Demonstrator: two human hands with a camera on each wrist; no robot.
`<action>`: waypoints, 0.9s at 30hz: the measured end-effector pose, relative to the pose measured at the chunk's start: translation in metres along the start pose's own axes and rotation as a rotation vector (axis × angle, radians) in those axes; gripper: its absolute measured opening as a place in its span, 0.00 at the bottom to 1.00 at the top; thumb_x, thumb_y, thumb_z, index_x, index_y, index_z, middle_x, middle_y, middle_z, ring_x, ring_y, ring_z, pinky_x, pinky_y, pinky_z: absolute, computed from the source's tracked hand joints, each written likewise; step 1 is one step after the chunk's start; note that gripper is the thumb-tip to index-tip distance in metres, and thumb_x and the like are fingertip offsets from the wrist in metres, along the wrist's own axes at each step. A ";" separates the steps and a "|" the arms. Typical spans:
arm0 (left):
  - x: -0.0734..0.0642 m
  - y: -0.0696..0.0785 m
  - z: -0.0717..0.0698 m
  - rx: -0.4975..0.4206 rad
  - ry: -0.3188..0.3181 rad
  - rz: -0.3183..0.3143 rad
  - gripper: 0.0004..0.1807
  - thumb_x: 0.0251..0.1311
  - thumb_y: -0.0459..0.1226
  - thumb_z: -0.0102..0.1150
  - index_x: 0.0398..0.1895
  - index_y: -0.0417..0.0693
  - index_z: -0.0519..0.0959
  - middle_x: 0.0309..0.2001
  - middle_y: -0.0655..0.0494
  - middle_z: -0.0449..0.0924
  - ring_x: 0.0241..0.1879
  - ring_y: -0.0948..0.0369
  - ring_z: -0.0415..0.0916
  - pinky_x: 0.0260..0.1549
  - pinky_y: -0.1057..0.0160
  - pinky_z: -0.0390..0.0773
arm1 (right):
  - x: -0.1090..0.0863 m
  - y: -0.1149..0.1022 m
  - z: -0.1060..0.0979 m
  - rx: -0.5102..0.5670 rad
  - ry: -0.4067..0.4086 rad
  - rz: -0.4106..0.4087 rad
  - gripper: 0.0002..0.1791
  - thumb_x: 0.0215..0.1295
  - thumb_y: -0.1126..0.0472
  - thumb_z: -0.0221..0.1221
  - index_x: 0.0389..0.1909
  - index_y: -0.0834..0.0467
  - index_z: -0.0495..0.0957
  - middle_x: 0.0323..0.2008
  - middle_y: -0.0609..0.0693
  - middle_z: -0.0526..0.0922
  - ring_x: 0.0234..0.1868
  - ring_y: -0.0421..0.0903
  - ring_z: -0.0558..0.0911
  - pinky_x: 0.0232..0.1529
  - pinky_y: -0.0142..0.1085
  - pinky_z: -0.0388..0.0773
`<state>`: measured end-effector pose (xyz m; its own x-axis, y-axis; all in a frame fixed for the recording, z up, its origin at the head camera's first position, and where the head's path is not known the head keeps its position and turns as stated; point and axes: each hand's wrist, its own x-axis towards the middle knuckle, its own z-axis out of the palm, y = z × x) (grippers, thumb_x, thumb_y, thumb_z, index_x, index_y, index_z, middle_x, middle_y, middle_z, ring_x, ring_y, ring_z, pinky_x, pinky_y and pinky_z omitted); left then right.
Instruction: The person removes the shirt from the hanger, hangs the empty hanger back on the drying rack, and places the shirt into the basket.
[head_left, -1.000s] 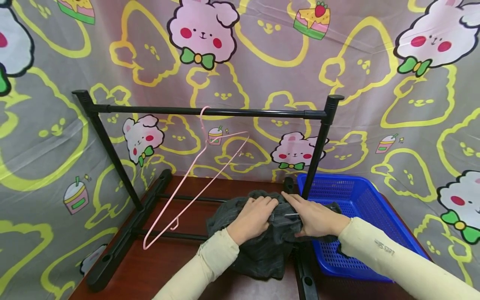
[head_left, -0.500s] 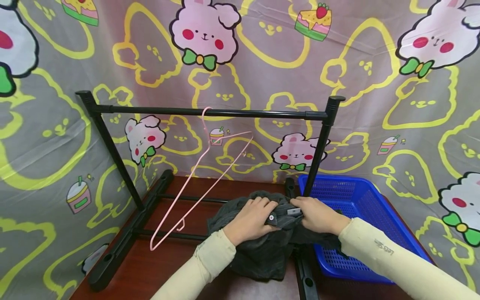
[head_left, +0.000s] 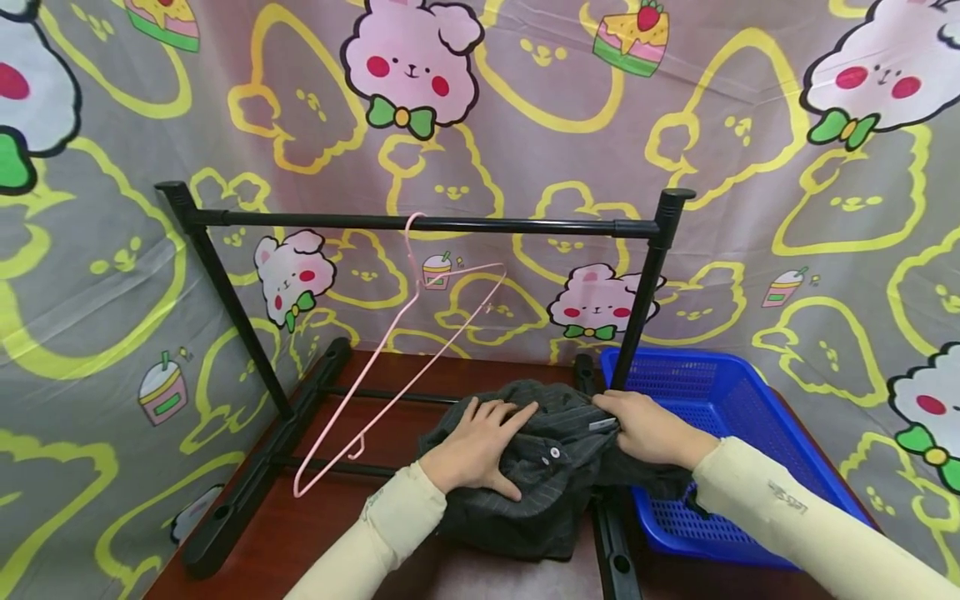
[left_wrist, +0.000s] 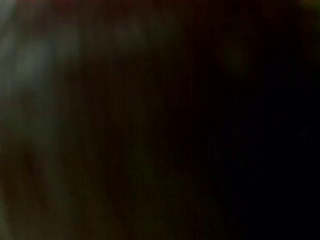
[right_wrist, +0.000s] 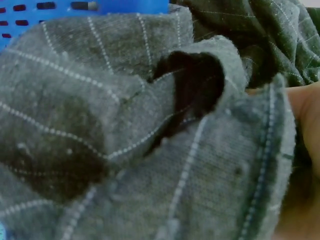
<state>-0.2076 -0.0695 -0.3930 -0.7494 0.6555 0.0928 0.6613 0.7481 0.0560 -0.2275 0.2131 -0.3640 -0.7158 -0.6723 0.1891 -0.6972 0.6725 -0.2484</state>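
A dark grey pinstriped shirt (head_left: 551,508) lies bunched on the table, with a white button and a small pale label showing. My left hand (head_left: 472,446) rests on its left part, fingers spread and thumb apart. At the label's right side, my right hand (head_left: 651,427) grips the cloth with curled fingers. Part of the shirt trails under this hand, over the basket's near-left side. Close up in the right wrist view, folded striped cloth (right_wrist: 145,165) fills most of the picture, with part of a hand (right_wrist: 307,120) at the right edge. Darkness and blur hide everything in the left wrist view.
Behind the shirt stands a black rack (head_left: 525,225) with a pink hanger (head_left: 417,287) hooked on its top bar. One rack foot (head_left: 617,550) runs beside the shirt. A blue perforated basket (head_left: 667,371) sits at the right. Patterned cloth (head_left: 480,167) encloses the back.
My left hand has loosened from the cloth near the button and moved left, its fingers now spread. The right hand has shifted slightly right with its grip; the button and label lie more exposed.
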 end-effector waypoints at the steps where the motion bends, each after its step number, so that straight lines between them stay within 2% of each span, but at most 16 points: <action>1: -0.001 -0.002 0.001 0.002 -0.017 -0.014 0.68 0.32 0.65 0.71 0.75 0.57 0.43 0.67 0.49 0.58 0.67 0.49 0.54 0.62 0.39 0.49 | -0.001 0.001 0.000 0.001 0.004 -0.006 0.21 0.50 0.76 0.54 0.44 0.54 0.76 0.40 0.46 0.79 0.40 0.43 0.78 0.44 0.46 0.76; 5: -0.006 -0.010 0.008 0.002 -0.080 -0.070 0.71 0.29 0.64 0.74 0.75 0.57 0.41 0.68 0.50 0.57 0.68 0.47 0.50 0.63 0.38 0.46 | -0.003 0.004 -0.001 0.010 0.028 -0.037 0.19 0.50 0.75 0.55 0.40 0.51 0.75 0.36 0.42 0.77 0.37 0.40 0.77 0.40 0.43 0.76; 11: -0.011 -0.018 0.016 -0.040 -0.161 -0.079 0.72 0.28 0.65 0.73 0.75 0.55 0.40 0.67 0.51 0.58 0.67 0.47 0.53 0.62 0.38 0.48 | -0.005 0.005 -0.001 0.014 0.041 -0.028 0.17 0.53 0.73 0.57 0.38 0.48 0.74 0.35 0.39 0.75 0.35 0.38 0.75 0.38 0.41 0.76; 15: -0.011 -0.020 0.024 -0.093 -0.191 -0.080 0.72 0.30 0.61 0.75 0.75 0.57 0.38 0.67 0.50 0.57 0.63 0.49 0.59 0.59 0.47 0.63 | -0.006 0.005 -0.001 0.023 0.039 -0.026 0.15 0.55 0.71 0.58 0.37 0.47 0.74 0.34 0.38 0.74 0.34 0.37 0.74 0.37 0.40 0.75; 17: -0.009 -0.020 0.031 -0.128 -0.188 -0.088 0.71 0.32 0.56 0.77 0.75 0.58 0.37 0.65 0.50 0.57 0.60 0.51 0.63 0.52 0.54 0.71 | -0.006 0.005 -0.001 0.027 0.037 -0.025 0.14 0.56 0.70 0.58 0.37 0.47 0.74 0.34 0.38 0.74 0.34 0.37 0.74 0.37 0.40 0.75; 20: -0.008 -0.022 0.041 -0.156 -0.154 -0.103 0.68 0.36 0.49 0.77 0.76 0.58 0.37 0.62 0.49 0.58 0.55 0.54 0.67 0.42 0.61 0.75 | -0.006 0.005 -0.001 0.031 0.037 -0.028 0.12 0.58 0.68 0.59 0.37 0.47 0.74 0.34 0.38 0.74 0.34 0.36 0.74 0.38 0.40 0.76; 23: -0.007 -0.023 0.048 -0.150 -0.104 -0.103 0.61 0.42 0.43 0.76 0.75 0.52 0.44 0.59 0.48 0.62 0.48 0.54 0.73 0.40 0.62 0.76 | -0.006 0.005 0.000 0.028 0.038 -0.033 0.11 0.58 0.67 0.60 0.37 0.47 0.74 0.34 0.38 0.74 0.34 0.36 0.75 0.38 0.40 0.76; 27: -0.005 -0.023 0.053 -0.106 -0.052 -0.093 0.48 0.48 0.42 0.73 0.70 0.45 0.57 0.55 0.48 0.68 0.41 0.54 0.77 0.38 0.61 0.77 | -0.006 0.005 -0.001 0.028 0.034 -0.035 0.14 0.56 0.70 0.59 0.37 0.48 0.74 0.34 0.38 0.74 0.34 0.37 0.74 0.37 0.40 0.75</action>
<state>-0.2212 -0.0842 -0.4474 -0.8062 0.5908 0.0308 0.5870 0.7923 0.1666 -0.2264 0.2211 -0.3660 -0.6920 -0.6843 0.2301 -0.7211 0.6393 -0.2672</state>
